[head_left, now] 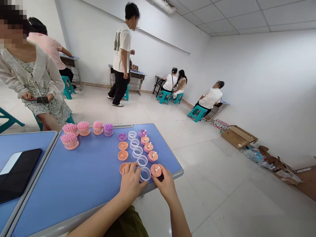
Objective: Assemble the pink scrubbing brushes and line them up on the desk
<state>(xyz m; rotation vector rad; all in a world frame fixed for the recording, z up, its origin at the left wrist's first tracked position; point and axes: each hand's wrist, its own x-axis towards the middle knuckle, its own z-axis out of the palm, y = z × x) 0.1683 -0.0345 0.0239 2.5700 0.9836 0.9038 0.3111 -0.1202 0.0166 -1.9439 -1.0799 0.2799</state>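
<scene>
My left hand (130, 180) is at the near end of the rows, its fingers curved round the left side of a clear plastic ring (145, 174). The same hand partly covers an orange round cap (122, 168). My right hand (167, 184) grips the nearest brush head (156, 170) by its sides; it lies bristles down with an orange base and a small white piece on top. Behind these run a column of orange caps (122, 155) with one purple cap (122, 137), a column of clear rings (137, 152), and several upturned brush heads (152, 156).
Several pink bristled brushes (69, 141) and a purple one (108, 129) stand at the back left of the blue table (86, 177). A dark phone-like slab (22, 174) lies on the adjoining table. A person (37, 75) sits across; cardboard boxes (238, 136) line the right wall.
</scene>
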